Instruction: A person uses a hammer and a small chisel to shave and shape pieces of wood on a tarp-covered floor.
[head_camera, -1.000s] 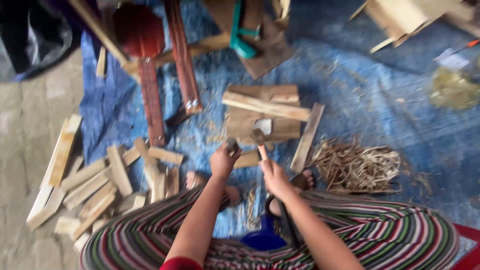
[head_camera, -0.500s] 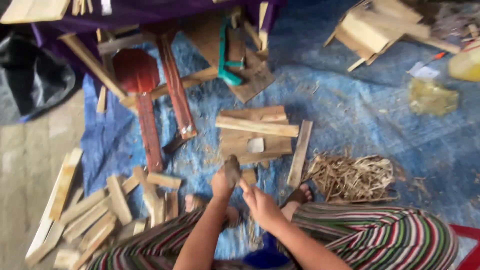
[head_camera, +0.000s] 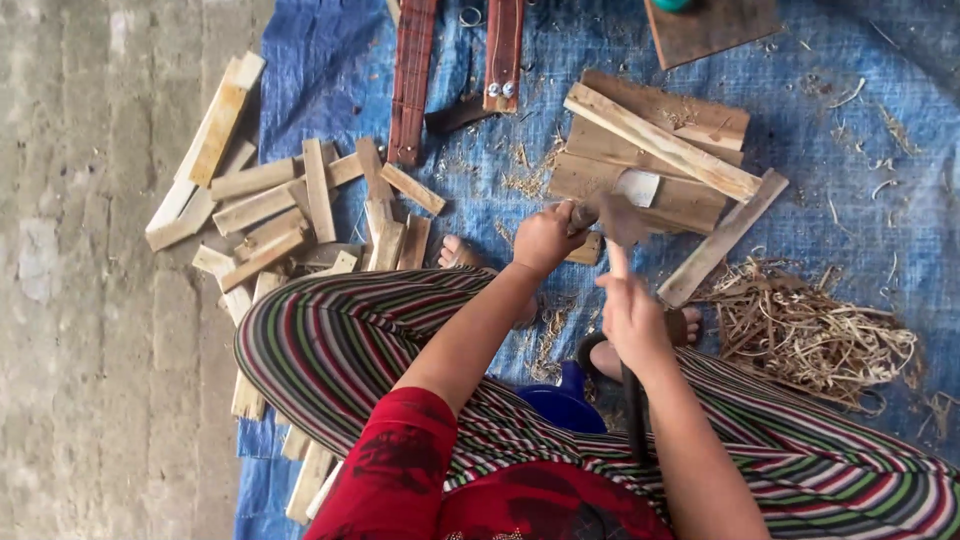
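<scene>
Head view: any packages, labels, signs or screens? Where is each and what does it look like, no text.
Pale patch: a small whitish square, possibly a label or paper scrap, lying on the stacked wooden boards just beyond the left hand; too small to tell more.
No packages, signs or screens show.

Small wooden piece (head_camera: 588, 248) mostly hidden behind left hand (head_camera: 545, 237); dark tool in right hand (head_camera: 632, 312) motion-blurred (kind unclear). Brown wooden board (head_camera: 712, 24) cut off by top edge.
</scene>
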